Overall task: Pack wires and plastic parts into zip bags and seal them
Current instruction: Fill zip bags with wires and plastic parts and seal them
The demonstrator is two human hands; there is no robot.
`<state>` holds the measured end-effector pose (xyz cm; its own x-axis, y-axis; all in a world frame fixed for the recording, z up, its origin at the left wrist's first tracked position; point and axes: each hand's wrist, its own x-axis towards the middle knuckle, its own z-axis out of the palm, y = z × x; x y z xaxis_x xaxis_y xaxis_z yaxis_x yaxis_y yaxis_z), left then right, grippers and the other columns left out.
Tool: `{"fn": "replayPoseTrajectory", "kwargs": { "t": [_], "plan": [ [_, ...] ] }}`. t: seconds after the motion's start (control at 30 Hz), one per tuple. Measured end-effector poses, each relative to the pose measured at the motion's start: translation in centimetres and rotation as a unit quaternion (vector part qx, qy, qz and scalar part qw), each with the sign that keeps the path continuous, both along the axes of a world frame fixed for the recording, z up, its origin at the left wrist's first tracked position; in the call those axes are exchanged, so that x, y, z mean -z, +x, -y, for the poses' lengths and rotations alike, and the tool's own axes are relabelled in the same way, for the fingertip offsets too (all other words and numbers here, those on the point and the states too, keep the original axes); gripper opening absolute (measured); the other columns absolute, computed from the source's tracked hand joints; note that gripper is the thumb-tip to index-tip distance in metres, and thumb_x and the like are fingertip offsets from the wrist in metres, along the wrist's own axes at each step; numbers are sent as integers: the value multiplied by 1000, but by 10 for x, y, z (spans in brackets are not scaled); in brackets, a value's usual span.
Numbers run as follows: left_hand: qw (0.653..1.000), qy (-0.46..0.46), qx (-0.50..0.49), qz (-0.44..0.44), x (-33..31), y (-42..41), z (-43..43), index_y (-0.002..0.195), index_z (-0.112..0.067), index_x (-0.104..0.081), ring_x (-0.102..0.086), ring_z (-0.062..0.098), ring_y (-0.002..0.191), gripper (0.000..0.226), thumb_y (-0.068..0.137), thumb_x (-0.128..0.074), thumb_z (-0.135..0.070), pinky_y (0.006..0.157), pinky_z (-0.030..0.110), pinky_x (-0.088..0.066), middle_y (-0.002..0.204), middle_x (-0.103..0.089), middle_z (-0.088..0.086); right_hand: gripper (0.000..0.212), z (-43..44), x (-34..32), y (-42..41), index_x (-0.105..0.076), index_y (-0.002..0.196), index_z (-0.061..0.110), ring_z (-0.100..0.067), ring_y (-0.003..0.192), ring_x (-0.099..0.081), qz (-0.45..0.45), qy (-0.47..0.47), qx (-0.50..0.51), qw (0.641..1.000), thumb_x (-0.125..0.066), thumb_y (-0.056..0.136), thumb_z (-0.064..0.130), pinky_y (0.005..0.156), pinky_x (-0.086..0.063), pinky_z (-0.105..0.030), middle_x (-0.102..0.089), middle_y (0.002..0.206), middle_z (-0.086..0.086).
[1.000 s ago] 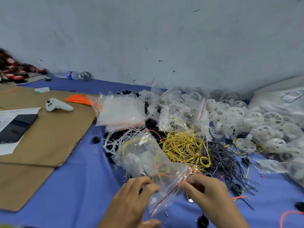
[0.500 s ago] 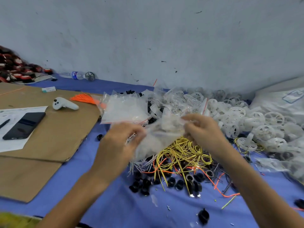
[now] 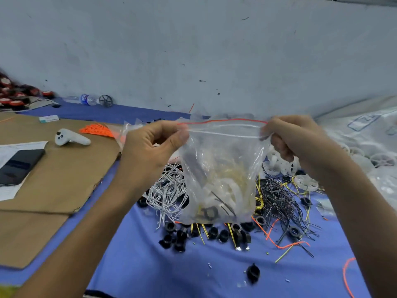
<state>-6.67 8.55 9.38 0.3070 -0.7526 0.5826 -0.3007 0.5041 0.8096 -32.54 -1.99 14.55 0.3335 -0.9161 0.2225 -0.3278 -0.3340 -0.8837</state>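
Observation:
A clear zip bag (image 3: 221,168) with a red strip along its top hangs upright in front of me, above the table. Inside it lie white plastic parts, yellow wires and a black ring at the bottom. My left hand (image 3: 150,147) pinches the bag's top left corner. My right hand (image 3: 296,138) pinches the top right corner, and the top edge is stretched between them. Below the bag lie white wires (image 3: 167,192), black wires (image 3: 279,196) and black plastic rings (image 3: 182,237) on the blue cloth (image 3: 150,265).
A cardboard sheet (image 3: 64,168) at the left carries a phone (image 3: 19,166), a white controller (image 3: 71,137) and orange wires (image 3: 96,130). White plastic wheels (image 3: 305,181) and packed bags pile at the right. A water bottle (image 3: 86,99) lies by the wall.
Both hands have lifted the bag from low near the table's front edge up to eye level and turned it upright, now stretching its top edge by the corners.

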Motion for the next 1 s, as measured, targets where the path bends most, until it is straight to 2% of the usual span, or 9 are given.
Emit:
{"fn": "replayPoseTrajectory", "kwargs": {
  "t": [0.13,0.3,0.37,0.5,0.6,0.73,0.83,0.93,1.0],
  "plan": [
    [996,70,22,-59,26,-13,8,88,-24,-73,-53,-6,53,6,86,-72,-18,52,6,-40,70,-71,-14,15,0,23,-10,-68,65,13,-12,41,-31,-17,21,-11,1000,-64,69,27,39,-25,-19,-39,47,3],
    [991,124,45,-13,46,-13,17,88,-29,-73,-52,-5,55,8,90,-71,-22,54,11,-42,71,-69,-15,19,7,37,-11,-68,64,18,-12,47,-34,-85,39,-15,996,-63,83,20,42,-26,-22,-43,53,3],
    [990,128,54,-15,51,-17,16,92,-35,-73,-55,0,61,5,87,-73,-35,57,19,-46,77,-70,-12,17,9,40,-11,-68,69,15,-12,48,-35,-88,48,-43,994,-64,84,20,44,-27,-24,-45,51,6],
    [990,142,16,-18,51,-30,13,99,-46,-62,-64,18,68,43,68,-67,-75,63,35,-54,87,-70,-12,21,16,44,-6,-69,78,10,-11,51,-41,-91,58,-106,988,-67,83,30,46,-33,-25,-50,55,8],
    [989,144,-3,29,42,-35,12,98,-42,-52,-63,15,65,28,77,-64,-57,63,37,-50,87,-69,-11,33,24,46,-2,-68,83,8,-16,57,-43,-86,71,-175,978,-71,80,41,47,-35,-24,-54,61,2],
    [979,184,32,86,29,-39,12,91,-36,-67,-54,10,54,23,77,-50,-30,54,28,-43,80,-70,-13,37,50,46,-3,-71,86,13,-12,55,-49,-29,108,-244,963,-68,86,49,46,-42,-20,-57,68,-3],
    [976,210,49,29,23,-42,11,93,-47,-70,-48,8,51,33,70,-51,-32,51,23,-41,71,-69,-10,28,100,52,-4,-74,89,13,-11,59,-53,15,117,-147,982,-63,92,38,46,-44,-20,-61,76,-4],
    [972,227,62,20,21,-44,11,98,-52,-68,-46,11,53,40,67,-54,-31,51,29,-41,74,-69,-4,17,167,81,-2,-75,92,20,-14,70,-52,-90,37,48,994,-58,94,19,54,-46,-26,-68,89,-1],
    [968,239,71,20,21,-44,11,101,-55,-67,-48,8,53,45,66,-55,-29,53,27,-44,81,-72,-9,23,205,105,2,-74,106,20,-14,74,-53,-180,18,86,980,-55,94,14,62,-45,-26,-69,100,-3]
  ]
}}
